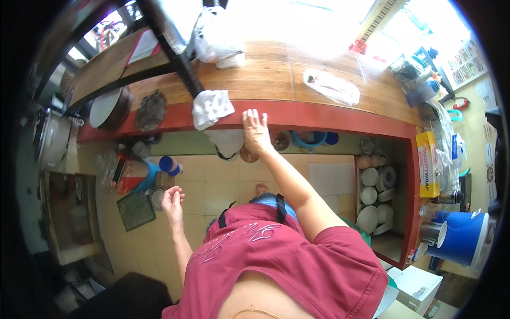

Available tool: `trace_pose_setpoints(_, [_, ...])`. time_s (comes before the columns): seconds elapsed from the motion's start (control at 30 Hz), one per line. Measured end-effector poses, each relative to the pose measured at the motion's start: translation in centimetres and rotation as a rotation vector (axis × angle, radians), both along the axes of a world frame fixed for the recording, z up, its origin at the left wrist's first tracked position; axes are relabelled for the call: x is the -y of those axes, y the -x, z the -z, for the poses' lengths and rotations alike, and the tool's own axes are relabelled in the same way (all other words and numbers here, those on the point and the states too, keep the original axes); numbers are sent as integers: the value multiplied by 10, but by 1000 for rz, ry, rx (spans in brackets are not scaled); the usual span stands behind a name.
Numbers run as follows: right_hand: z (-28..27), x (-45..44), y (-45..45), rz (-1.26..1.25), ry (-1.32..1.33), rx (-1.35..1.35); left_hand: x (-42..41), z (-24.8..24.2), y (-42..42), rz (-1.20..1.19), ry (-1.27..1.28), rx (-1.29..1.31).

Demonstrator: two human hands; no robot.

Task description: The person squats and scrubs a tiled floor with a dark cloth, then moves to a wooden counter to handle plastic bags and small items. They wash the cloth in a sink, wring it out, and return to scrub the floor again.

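Observation:
My right hand (256,131) rests flat against the red front edge (330,116) of a wood-topped counter (255,83), its fingers slightly spread and nothing in it. To its left, a crumpled white cloth (212,109) drapes over the same edge. My left hand (173,205) hangs low over the tiled floor, fingers loosely curled and apart, holding nothing that I can see. Near it stand blue-lidded containers (169,164). On the counter, right of my right hand, lies a clear plastic bag (331,87) with something small and green inside.
White plastic bags (211,36) stand at the back. A dark-framed shelf (107,63) rises at left beside a large pot (111,107). Stacked bowls and plates (370,195) fill a right-hand cubby. A yellow wrap box (427,164) and blue water jug (458,235) stand farther right.

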State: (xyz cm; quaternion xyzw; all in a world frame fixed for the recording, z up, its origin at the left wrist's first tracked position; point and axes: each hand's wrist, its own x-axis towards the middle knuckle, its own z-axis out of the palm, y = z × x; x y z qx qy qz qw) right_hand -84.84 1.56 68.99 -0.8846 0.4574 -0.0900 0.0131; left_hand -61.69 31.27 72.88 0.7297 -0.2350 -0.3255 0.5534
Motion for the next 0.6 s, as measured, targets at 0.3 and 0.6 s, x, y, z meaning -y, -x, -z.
trace_pose_setpoints(0.3, [-10,-14,-50,193,22,16,-199,12,-95,-136,-183,284])
trace_pose_setpoints(0.6, [-18,-5,-90,437,-248,-299,-417,43,-126,-111,-864,227])
